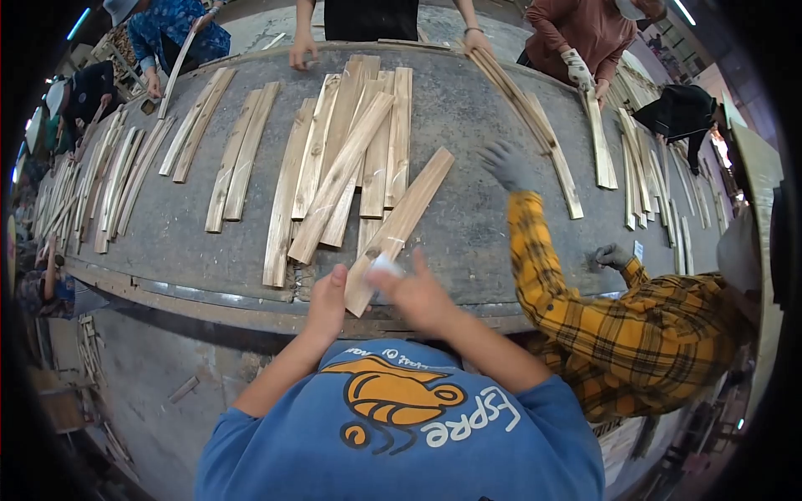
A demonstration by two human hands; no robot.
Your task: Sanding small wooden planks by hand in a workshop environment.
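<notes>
My left hand (328,302) grips the near end of a wooden slat (407,219), its thumb along the left edge and its fingers mostly hidden underneath. The slat slants away to the right, and a pale chalk-like mark crosses it near a dark knot. Just above that near end, my right hand (421,297) is blurred and holds a small white block (383,270), too smeared to identify. Beyond both hands lies a loose pile of slats (301,188), one of them (343,178) resting diagonally across the others.
A grey worktable (451,250) spans the view. To my right, a gloved hand (501,164) in a yellow plaid sleeve reaches over it. Across the table, a person's hand (479,42) holds several slats (532,125). More slats (241,156) lie leftward; other people handle wood around the edges.
</notes>
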